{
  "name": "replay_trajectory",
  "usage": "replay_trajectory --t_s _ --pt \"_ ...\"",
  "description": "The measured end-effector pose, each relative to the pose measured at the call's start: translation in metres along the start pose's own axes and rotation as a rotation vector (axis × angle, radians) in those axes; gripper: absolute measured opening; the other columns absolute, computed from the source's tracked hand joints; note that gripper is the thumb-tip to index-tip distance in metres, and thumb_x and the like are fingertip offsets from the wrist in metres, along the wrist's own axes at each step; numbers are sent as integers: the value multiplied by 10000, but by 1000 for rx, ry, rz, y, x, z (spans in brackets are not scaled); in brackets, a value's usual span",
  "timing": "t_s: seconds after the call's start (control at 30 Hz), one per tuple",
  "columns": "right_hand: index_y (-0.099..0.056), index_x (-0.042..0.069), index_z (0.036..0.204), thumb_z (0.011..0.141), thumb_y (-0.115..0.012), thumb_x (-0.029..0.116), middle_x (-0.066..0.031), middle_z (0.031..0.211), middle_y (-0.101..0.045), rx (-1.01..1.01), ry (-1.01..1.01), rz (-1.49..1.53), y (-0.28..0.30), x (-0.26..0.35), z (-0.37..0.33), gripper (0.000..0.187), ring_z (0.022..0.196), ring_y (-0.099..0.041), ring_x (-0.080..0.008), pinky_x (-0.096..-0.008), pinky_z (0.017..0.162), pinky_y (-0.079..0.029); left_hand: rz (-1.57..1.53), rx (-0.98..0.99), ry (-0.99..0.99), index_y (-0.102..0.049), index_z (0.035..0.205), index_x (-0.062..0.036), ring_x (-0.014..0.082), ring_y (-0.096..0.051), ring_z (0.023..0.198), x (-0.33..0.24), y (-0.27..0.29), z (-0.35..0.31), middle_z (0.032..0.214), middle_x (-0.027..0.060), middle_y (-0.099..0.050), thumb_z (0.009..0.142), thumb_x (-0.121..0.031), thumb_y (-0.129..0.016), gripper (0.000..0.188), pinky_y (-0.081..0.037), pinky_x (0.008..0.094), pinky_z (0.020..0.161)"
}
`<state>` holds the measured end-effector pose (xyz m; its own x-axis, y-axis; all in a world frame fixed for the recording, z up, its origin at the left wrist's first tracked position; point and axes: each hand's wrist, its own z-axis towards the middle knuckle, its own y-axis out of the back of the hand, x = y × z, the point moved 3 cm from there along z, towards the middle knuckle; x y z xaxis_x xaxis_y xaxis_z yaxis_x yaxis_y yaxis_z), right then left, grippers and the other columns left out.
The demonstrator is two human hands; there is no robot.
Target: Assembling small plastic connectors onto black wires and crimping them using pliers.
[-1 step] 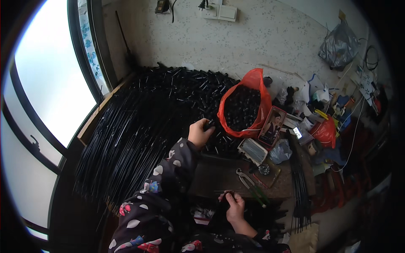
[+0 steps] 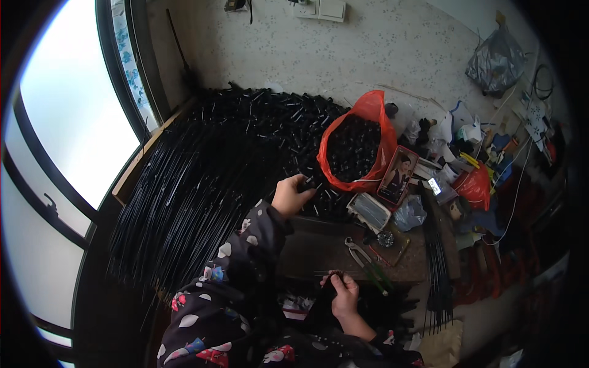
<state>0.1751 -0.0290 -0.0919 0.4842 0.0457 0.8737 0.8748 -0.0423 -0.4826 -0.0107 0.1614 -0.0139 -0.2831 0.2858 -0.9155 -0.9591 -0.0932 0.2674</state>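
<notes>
Both curled: left hand [image 2: 289,197] stretched forward, right hand [image 2: 345,297] nearer body.

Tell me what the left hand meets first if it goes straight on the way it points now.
The left hand would probably meet the loose black pieces just past its fingertips, then the red bag; depth is unclear, so it may already touch some pieces.

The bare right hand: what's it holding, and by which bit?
The bare right hand pinches a thin, straight, greyish wire-like piece between thumb and fingers; which part, I can't tell.
</notes>
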Motion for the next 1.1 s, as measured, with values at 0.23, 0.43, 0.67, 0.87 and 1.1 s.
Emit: replay_trajectory --t_s 0.23,0.43,0.67,0.87,1.1 --pt "-551 9 907 861 -565 94 -75 820 -607 138 -29 -72 -10 0 6 98 732 -585 -160 -274 706 -473 -244 221 87 -587 865 -33 142 -530 764 31 -3 -132 866 52 -560 776 -168 -659 177 -421 264 709" --pt "-555 -8 936 864 -570 75 -39 825 -605 248 52 -277 -30 -11 -5 111 728 -565 -107 -234 713 -456 -518 115 -160 -530 837 -37 96 -440 860 -38 -5 -146 1086 61 -440 874 -140 -536 109 -371 245 749" --pt "-553 14 930 878 -550 100 -26 836 -589 198 13 -187 -28 -5 -12 101 758 -550 -101 -226 728 -440 -889 -23 273 -503 925 -44 85 -493 601 -10 17 -167 830 41 -545 853 -99 -582 120 -385 205 527" --pt "-509 21 960 881 -544 107 -32 870 -542 113 -46 -53 -30 -12 -15 122 735 -523 -100 -255 659 -449 -1238 295 736 -532 1079 31 153 -616 781 23 -3 -216 910 98 -618 794 43 -592 291 -514 248 730" --pt "-466 27 984 856 -593 87 -12 906 -515 66 64 -77 -34 -15 -22 190 804 -486 -62 -191 745 -398 -1335 336 662 -536 1035 38 183 -620 838 15 -11 -207 954 133 -616 800 47 -580 239 -518 262 777"
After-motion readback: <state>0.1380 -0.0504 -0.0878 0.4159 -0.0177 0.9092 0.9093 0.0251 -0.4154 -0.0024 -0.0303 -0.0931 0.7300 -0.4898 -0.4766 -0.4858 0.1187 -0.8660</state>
